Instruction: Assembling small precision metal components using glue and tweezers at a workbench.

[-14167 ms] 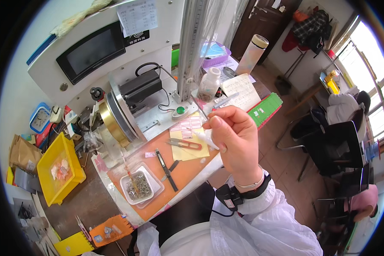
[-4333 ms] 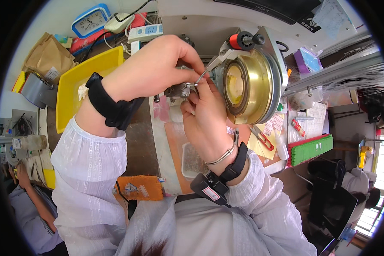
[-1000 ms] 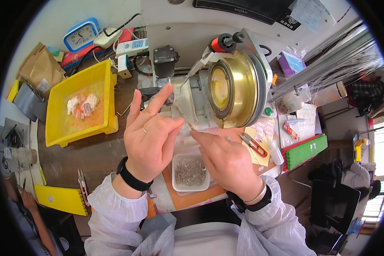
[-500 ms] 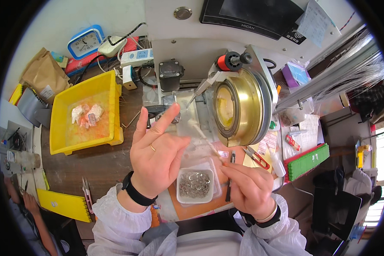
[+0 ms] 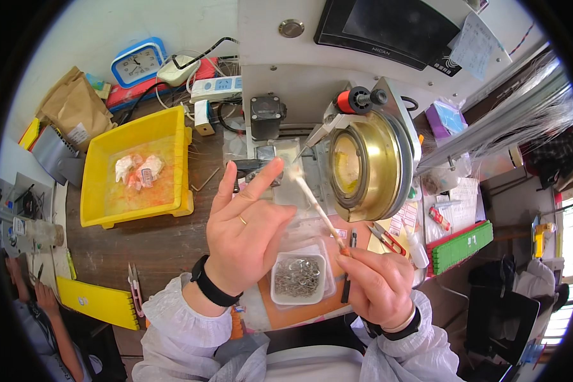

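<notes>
My right hand (image 5: 381, 286), closed in a pinch, holds a thin pale stick with a fuzzy white tip (image 5: 317, 207). The tip points up and left, close to a slanted metal needle-like arm (image 5: 314, 138) on the machine. My left hand (image 5: 245, 232) is raised with its fingers apart and nothing visible in it. Its fingertips are by a small dark clamp (image 5: 251, 164), partly hidden behind them. A white square tub (image 5: 274, 286) full of small metal hooks stands between my hands. Right of the needle-like arm is a large brass-coloured drum (image 5: 377, 165).
A yellow tray (image 5: 92, 191) with crumpled white pieces is at left. A red spool (image 5: 345, 102) sits above the drum. Snips with red handles (image 5: 388, 237) and a green ridged board (image 5: 461, 247) lie at right. Another person's hand (image 5: 46, 298) shows at far left.
The whole scene has shifted slightly to the right in view. The stick's tip is sharper and a little higher. My left hand keeps nearly the same pose.
</notes>
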`<state>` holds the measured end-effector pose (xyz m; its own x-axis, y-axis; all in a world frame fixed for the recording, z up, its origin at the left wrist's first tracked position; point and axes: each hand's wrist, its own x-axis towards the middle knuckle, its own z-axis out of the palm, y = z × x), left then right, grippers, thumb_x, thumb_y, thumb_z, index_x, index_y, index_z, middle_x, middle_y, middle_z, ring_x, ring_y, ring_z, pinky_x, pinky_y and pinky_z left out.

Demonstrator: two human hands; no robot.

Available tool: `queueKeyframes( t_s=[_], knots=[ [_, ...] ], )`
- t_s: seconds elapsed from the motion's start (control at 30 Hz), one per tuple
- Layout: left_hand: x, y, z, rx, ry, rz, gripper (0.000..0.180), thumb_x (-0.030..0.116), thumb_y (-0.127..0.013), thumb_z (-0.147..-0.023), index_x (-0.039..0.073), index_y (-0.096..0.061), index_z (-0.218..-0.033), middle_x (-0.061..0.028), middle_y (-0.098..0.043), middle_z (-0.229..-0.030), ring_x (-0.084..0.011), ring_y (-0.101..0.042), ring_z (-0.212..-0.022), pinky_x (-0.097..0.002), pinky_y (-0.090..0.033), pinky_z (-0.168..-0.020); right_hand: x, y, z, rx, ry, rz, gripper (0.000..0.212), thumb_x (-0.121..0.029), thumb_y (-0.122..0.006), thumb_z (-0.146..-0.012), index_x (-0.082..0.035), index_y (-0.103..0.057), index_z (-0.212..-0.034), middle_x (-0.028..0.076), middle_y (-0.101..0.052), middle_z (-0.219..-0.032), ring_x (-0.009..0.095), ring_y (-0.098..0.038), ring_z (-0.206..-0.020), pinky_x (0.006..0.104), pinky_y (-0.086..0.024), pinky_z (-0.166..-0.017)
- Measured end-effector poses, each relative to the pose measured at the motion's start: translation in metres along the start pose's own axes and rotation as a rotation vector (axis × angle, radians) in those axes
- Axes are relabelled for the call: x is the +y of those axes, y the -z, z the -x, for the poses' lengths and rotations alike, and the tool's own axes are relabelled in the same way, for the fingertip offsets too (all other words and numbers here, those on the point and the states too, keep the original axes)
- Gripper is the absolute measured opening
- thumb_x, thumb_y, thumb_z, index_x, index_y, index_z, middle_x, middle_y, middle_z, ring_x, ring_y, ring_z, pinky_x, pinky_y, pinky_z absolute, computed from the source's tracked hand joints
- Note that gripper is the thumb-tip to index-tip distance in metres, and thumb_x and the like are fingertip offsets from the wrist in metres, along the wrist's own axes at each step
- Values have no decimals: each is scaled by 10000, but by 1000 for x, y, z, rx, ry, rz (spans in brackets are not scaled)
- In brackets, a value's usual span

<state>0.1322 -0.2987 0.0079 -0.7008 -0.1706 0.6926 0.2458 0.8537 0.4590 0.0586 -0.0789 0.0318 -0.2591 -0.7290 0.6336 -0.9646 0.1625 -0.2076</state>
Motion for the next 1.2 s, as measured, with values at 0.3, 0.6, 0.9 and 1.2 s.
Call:
queueKeyframes(
  t_s=[0.3,0.6,0.9,1.2],
  knots=[
    [0,4,-1,16,-30,12,134,-40,-668,-742,78,-660,-806,-253,-688,-1106,-274,-692,-1036,-526,-274,-1157,-14,-14,26,-215,-198,-5,405,-116,-717,-721,-93,-726,-1125,23,-563,-799,177,-583,-573,296,-481,-513],
    [1,-3,2,73,-61,42,112,-8,-690,-776,77,-650,-835,-159,-712,-975,-284,-644,-1159,-533,-319,-1134,-37,53,25,74,-252,-197,590,-532,-694,-768,-100,-695,-1171,139,-561,-1064,296,-514,-957,420,-434,-817],
    [-8,-1,7,134,-78,58,126,3,-697,-770,76,-618,-834,-119,-707,-998,-266,-634,-1171,-546,-352,-1111,31,180,191,136,-125,-260,560,-499,-659,-792,-115,-671,-1199,122,-549,-1112,285,-495,-1010,431,-406,-859],
    [-3,-5,4,70,-93,16,98,22,-699,-754,81,-629,-788,-125,-707,-1003,-255,-636,-1170,-533,-352,-1117,101,265,271,220,-63,-357,529,-463,-620,-818,-132,-645,-1231,103,-535,-1166,273,-474,-1069,444,-375,-907]
  ],
)
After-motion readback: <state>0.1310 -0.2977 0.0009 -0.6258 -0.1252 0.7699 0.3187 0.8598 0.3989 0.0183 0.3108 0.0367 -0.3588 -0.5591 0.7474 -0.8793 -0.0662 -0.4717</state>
